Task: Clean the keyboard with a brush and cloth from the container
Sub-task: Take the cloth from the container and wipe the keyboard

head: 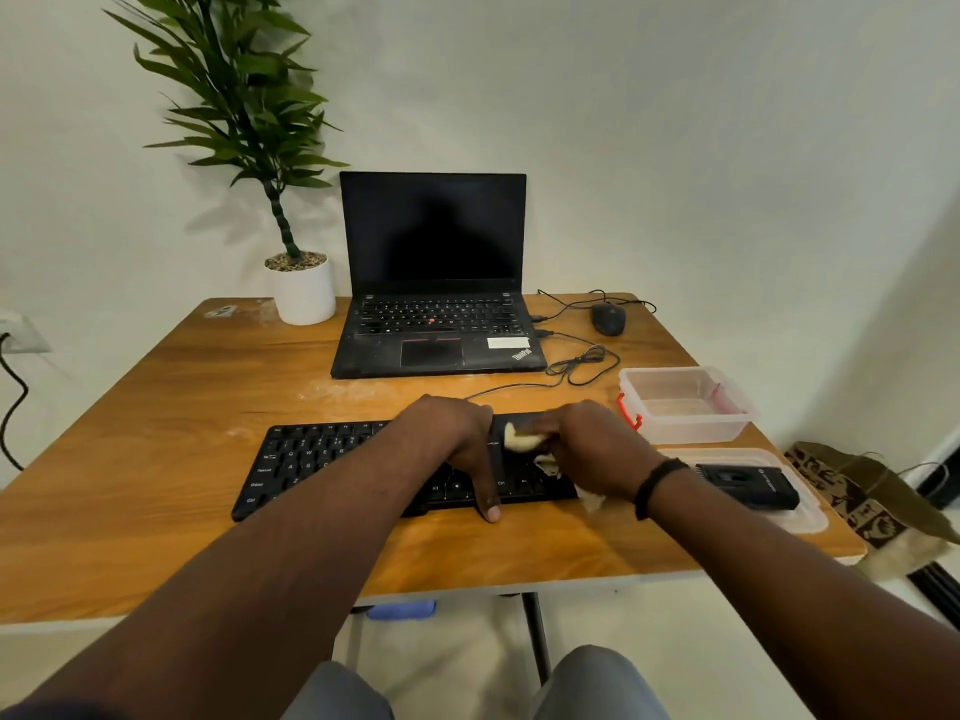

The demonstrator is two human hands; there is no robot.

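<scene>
One wall socket [18,332] is sitting at the 9 o'clock edge of the view, with a black cable hanging from it. One potted plant [304,288] in a white pot is standing on the desk [171,433] at about 11 o'clock, just beside one open black laptop [434,314] whose screen is dark. One black keyboard [322,459] is lying at the centre of the desk, nearer the person than the laptop. The left hand [457,439] is resting on the keyboard's middle with relaxed fingers, its thumb reaching down over the near edge and holding nothing. The right hand [592,449] is curling round one pale yellow cloth [522,439] and pressing it onto the right end of the keyboard; a black band is circling that wrist. One black mouse [608,318] is lying at 1 o'clock, its cable looping toward the laptop. One clear plastic container [685,405] with red clasps is sitting at 2 o'clock, and one clear lid [800,517] is lying at 3 o'clock, carrying one black brush [748,485]. One patterned bag [872,501] is standing on the floor beyond the desk's right edge.
</scene>
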